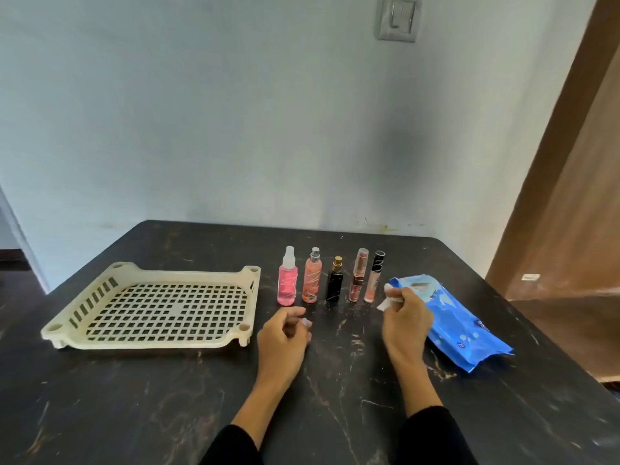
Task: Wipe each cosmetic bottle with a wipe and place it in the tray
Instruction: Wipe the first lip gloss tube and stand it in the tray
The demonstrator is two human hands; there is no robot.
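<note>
Five bottles (330, 276) are lined up upright on the bench (167, 397), just right of the tray (67, 325), which holds nothing yet. A white wipe (389, 298) is gripped in the closed right hand (407, 318), near the blue pack (449, 322) at the right. The left hand (283, 333) is loosely curled in front of the row and seems to hold nothing, though its fingertips are blurred. No bottle is wiped yet, so the first pick-up is judged to be in hand. Next, one bottle must be lifted by the left hand without its close neighbours being toppled, then rubbed with the wipe.
</note>
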